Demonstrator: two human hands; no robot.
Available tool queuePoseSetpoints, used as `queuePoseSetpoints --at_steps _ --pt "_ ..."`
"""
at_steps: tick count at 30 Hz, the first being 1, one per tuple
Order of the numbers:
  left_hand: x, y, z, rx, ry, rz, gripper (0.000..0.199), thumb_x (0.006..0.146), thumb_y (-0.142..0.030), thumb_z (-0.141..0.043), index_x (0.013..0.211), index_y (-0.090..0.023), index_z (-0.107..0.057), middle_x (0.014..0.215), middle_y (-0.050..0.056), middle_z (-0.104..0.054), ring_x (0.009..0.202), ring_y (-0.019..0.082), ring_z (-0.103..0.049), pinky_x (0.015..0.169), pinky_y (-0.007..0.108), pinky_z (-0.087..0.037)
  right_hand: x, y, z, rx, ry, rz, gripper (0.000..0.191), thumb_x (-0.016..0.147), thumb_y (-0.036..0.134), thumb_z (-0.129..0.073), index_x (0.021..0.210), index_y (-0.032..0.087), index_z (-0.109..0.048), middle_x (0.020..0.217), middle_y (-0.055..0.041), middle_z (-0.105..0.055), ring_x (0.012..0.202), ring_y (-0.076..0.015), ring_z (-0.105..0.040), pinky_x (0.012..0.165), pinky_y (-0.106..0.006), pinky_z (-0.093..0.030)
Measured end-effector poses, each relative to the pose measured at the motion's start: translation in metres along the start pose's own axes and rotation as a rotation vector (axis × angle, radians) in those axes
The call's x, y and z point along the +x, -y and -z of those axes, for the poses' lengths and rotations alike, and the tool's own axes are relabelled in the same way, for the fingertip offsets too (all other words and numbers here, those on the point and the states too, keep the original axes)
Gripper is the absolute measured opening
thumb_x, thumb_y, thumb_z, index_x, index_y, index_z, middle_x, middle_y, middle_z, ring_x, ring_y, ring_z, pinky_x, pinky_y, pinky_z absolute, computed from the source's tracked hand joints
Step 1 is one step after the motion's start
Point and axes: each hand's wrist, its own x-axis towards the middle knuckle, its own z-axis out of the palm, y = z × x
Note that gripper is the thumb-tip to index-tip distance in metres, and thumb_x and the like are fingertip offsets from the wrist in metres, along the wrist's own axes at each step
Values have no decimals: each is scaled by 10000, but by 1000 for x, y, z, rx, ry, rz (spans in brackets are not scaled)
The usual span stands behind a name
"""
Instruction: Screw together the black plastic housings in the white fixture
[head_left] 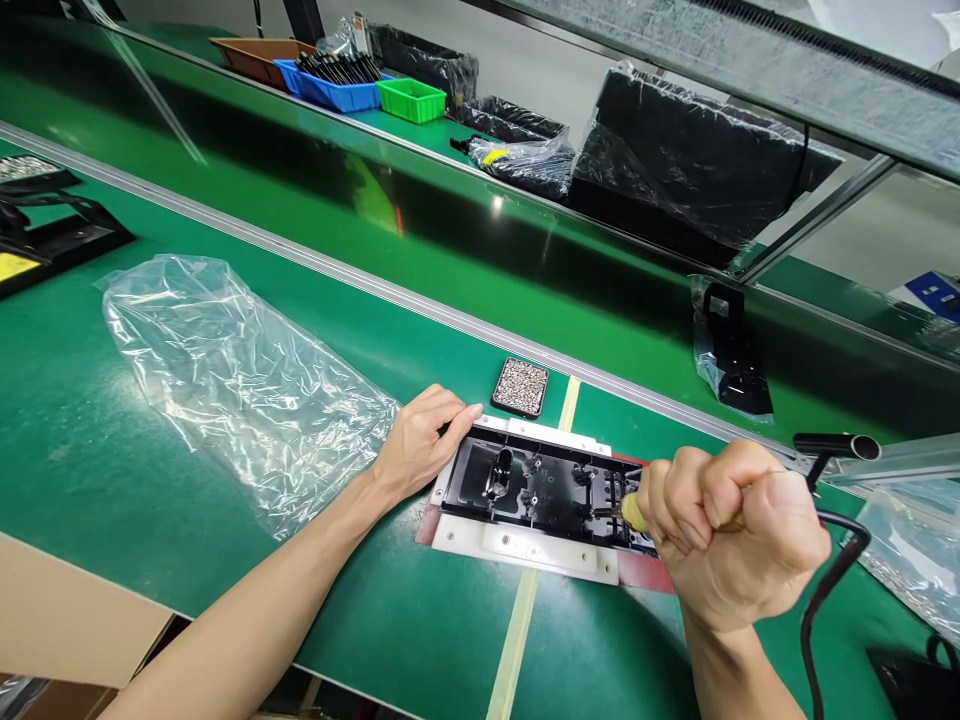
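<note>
A long black plastic housing (551,490) lies in a white fixture (540,548) on the green bench, its ribbed inner side up. My left hand (424,440) is closed over the left end of the housing and fixture, with the thumb along the far edge. In a fist, my right hand (739,525) grips a corded screwdriver (634,512) with a yellow front end. Its metal bit points down into the right part of the housing. Most of the tool is hidden by the hand. Just beyond the fixture sits a small black tray of silver screws (520,387).
Left of my hand lies a clear plastic bag (232,380). A metal rail (330,275) crosses behind the fixture. A bagged black part (731,350) lies beyond it. Blue (337,95) and green bins (412,99) stand on the back shelf. A black cable (814,610) hangs at right.
</note>
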Motion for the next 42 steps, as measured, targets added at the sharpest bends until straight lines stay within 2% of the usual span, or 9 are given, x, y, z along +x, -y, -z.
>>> queuePoseSetpoints --at_steps 15,19,23,25,29,33,36,39,42 --pt "-1 -2 1 6 -22 -30 362 1070 -309 -518 787 -177 -700 778 43 -664 752 180 -561 731 379 -460 -1 0 0 3 -2 -4 442 929 354 -539 549 183 -391 427 48 -300 369 -73 -246 347 -180 -249" --pt "-3 2 -1 7 -30 -34 333 1066 -297 -524 804 -178 -691 772 46 -654 737 182 -551 742 385 -461 -4 -4 6 8 6 8 439 928 391 -552 569 187 -401 440 52 -297 379 -75 -256 361 -180 -240" --pt "-4 3 -5 16 -30 -39 234 1053 -240 -537 918 -192 -722 853 56 -684 792 195 -583 796 405 -481 -4 -8 18 29 32 -53 425 931 409 -534 588 193 -406 452 46 -313 388 -87 -273 370 -195 -260" --pt "-3 0 -5 -3 -67 -67 188 1044 -225 -553 994 -196 -732 897 64 -695 815 198 -601 804 409 -496 -2 -9 21 40 50 -69 419 917 408 -541 583 193 -406 445 45 -319 379 -90 -273 360 -204 -273" --pt "1 -15 0 -59 -129 -142 107 1001 -203 -634 1037 -195 -734 934 76 -703 848 205 -627 778 398 -524 4 -8 14 58 83 -38 445 892 416 -582 557 188 -398 416 48 -312 349 -82 -260 329 -194 -257" --pt "2 -31 8 -98 -68 -286 142 964 -149 -679 1088 -202 -727 960 81 -710 871 212 -636 757 396 -545 6 -6 3 46 78 7 471 903 402 -595 542 180 -389 404 53 -295 335 -69 -246 330 -179 -238" --pt "0 -38 11 -137 29 -374 196 945 -135 -708 1120 -221 -720 1039 77 -731 947 230 -646 816 424 -570 3 -6 3 47 47 20 452 918 385 -576 554 182 -401 418 54 -296 345 -67 -243 338 -177 -232" --pt "-4 -40 10 -180 128 -399 216 945 -151 -717 1150 -217 -711 1116 76 -740 1068 256 -649 918 473 -572 0 -7 6 40 33 14 441 930 400 -562 575 186 -412 435 55 -297 366 -67 -241 349 -175 -237" --pt "-6 -38 7 -203 171 -416 216 955 -171 -711 1169 -197 -707 1131 76 -743 1165 276 -632 977 499 -557 -2 -6 10 23 41 8 440 945 401 -550 589 187 -404 447 53 -298 380 -70 -249 359 -174 -242"
